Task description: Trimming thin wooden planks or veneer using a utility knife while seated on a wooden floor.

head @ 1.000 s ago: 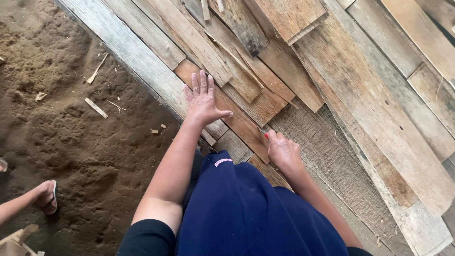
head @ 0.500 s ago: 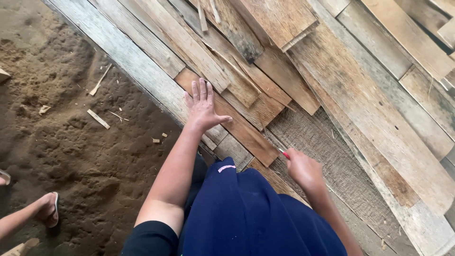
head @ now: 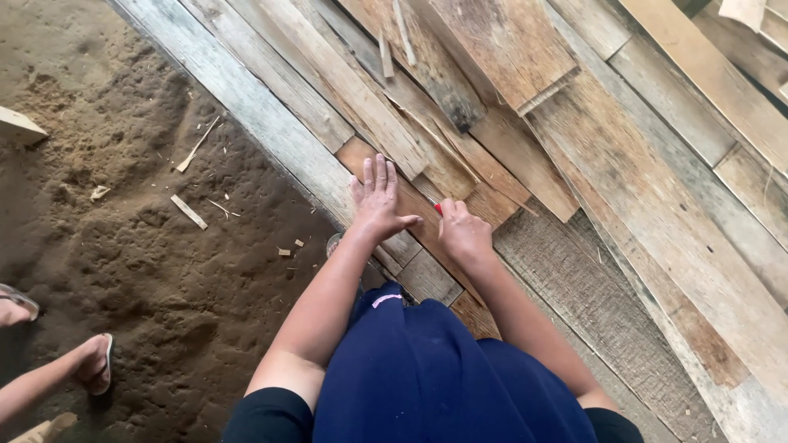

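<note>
At far left, a sandalled foot [head: 97, 365] of another person on sawdust-strewn dirt [head: 148, 271], offcuts [head: 190, 212] scattered near; further right, left hand [head: 377, 199] spread flat, fingers splayed, pressing a short reddish-brown board [head: 414, 215] atop the plank pile [head: 657, 164]; beside it, right hand [head: 462, 232] closed around a small red item [head: 438, 208], kind unclear, tip on the same board; probably stiff, light, splintery; best taken by its long edges.
</note>
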